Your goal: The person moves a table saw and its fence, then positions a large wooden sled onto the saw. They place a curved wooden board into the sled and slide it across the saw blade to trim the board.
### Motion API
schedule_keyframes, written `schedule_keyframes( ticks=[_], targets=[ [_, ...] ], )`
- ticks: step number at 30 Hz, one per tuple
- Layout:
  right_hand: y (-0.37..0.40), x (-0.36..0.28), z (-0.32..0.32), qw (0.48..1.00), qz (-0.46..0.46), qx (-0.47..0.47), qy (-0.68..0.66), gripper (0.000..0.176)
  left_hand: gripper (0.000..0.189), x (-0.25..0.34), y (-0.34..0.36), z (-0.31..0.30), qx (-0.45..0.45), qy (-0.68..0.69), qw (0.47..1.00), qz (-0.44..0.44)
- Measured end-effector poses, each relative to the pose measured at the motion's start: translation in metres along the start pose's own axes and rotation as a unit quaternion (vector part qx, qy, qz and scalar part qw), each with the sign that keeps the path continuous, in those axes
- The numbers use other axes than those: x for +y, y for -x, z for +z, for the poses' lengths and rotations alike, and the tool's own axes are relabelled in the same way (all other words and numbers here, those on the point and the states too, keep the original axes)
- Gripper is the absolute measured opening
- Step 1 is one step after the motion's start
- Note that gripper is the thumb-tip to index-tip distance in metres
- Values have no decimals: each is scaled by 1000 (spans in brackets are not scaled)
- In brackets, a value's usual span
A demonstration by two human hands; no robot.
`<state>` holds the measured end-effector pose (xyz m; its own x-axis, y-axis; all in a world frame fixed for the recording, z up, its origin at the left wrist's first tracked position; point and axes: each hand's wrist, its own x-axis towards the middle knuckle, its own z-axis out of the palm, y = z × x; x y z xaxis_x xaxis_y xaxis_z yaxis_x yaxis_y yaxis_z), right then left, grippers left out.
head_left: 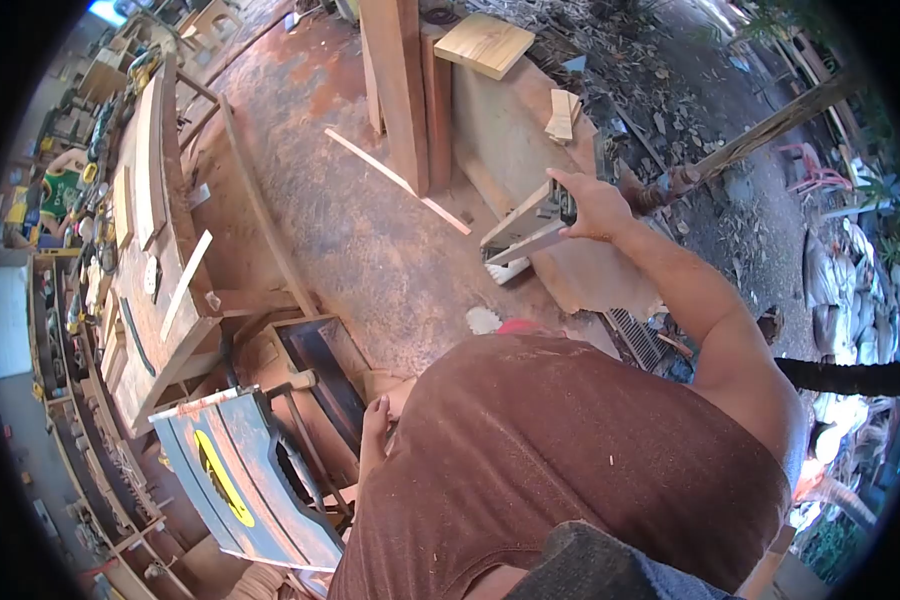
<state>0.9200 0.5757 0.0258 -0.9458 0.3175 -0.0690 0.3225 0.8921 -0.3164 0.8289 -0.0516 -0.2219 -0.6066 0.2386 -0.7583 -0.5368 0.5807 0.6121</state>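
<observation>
My right hand (598, 208) is stretched out to the upper right, its thumb and fingers closed on the dark end of a V-shaped wooden piece (520, 222). The piece has two pale arms, and its exact kind is unclear. Below its tip, a small white object (508, 270) lies near the floor. My left hand (375, 420) is low at my side, near the blue-grey table saw (185, 440) with a yellow insert. My brown shirt partly covers this hand, and its fingers barely show.
A wooden post (400, 90) stands ahead, with a thin strip (370, 160) on the dusty floor by its foot. A long workbench (185, 340) with boards and tools runs along the left. Farther back is a person in green (60, 195). Debris (660, 110) covers the ground at right.
</observation>
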Motion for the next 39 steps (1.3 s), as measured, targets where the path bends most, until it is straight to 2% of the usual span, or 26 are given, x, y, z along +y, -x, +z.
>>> schedule_keyframes(
  ticks=[5,8,10,13,16,18,20,21,23,26,28,31,33,35,37,39],
  targets=[
    [-10,23,33,998,28,38,-35,98,38,18,5,-10,4,-2,1000,10],
    [-17,31,42,998,28,37,-34,97,42,38,3,-7,15,61,998,-1],
    [-21,29,44,999,41,14,-7,94,48,53,11,4,68,15,997,43],
    [-24,28,48,999,29,11,-10,95,52,49,9,7,83,-42,992,91],
    [-29,30,57,1000,5,-27,9,99,55,37,17,9,120,-94,985,85],
    [-32,49,72,997,-73,-7,36,101,62,34,32,11,125,-111,984,53],
    [-24,42,66,994,-91,-16,54,101,65,35,60,12,130,-67,989,30],
    [-21,48,71,990,-124,5,63,101,65,22,67,13,156,-43,987,18],
    [-12,43,66,985,-131,-34,102,104,60,-6,75,14,195,-78,977,37],
    [-10,46,69,976,-179,-54,114,107,61,-41,93,12,222,-50,974,-9],
    [-9,35,64,980,-119,-91,130,103,61,-67,103,9,234,-40,971,-27],
    [-12,39,67,978,-127,-101,134,106,62,-94,126,1,235,-18,971,-50],
    [-13,45,68,972,-143,-100,157,107,58,-98,147,-12,243,-23,970,-15],
    [-7,24,64,967,-151,-94,182,109,55,-99,165,-26,267,16,964,12],
    [4,-27,44,942,-15,-154,299,102,51,-97,186,-47,287,58,955,42],
    [-5,3,60,931,12,-139,336,95,38,-91,206,-79,326,39,937,119]
  ],
)
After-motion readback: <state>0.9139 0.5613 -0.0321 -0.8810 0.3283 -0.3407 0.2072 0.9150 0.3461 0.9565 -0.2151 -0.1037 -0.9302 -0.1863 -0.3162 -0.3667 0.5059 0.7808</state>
